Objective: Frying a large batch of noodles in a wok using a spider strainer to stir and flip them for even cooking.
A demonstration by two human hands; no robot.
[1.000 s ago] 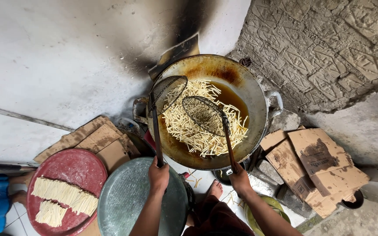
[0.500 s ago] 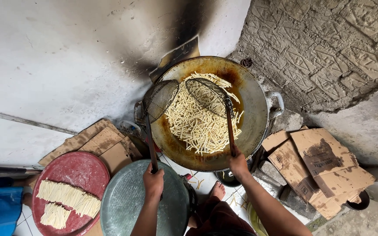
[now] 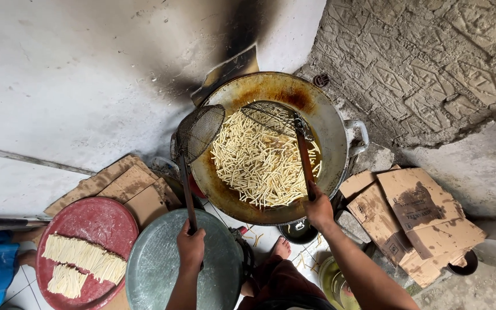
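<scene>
The pale strips (image 3: 262, 163) frying in the wok (image 3: 334, 123) lie straight ahead of you in the head view, beyond both hands, heaped across the middle and near side of the oil. Your right hand (image 3: 318, 209) is clamped around the near end of a long wooden handle (image 3: 304, 163) whose axis runs away from you and a little leftward, ending in a flat wire skimmer (image 3: 271, 116) that sits at the far rim, over the far edge of the heap. That makes your right hand the nearer one to the strips: its tool is already over them, and the handle crosses the heap's right side. Your left hand (image 3: 190, 248) is closed around the handle of a second tool, a round mesh strainer (image 3: 200, 131), whose handle also points away from you, nearly parallel to the other. Its basket rests tilted against the wok's left rim, just beside the heap but not in it. Below your left hand is a round grey-green lid (image 3: 156, 270), and to its left a red tray (image 3: 96, 227) carrying rows of uncooked strips (image 3: 81, 258). Flattened cardboard (image 3: 414, 212) lies on the floor to the right of the wok, and more behind the tray. A bare foot (image 3: 281, 248) shows between your arms, on the tiled floor.
</scene>
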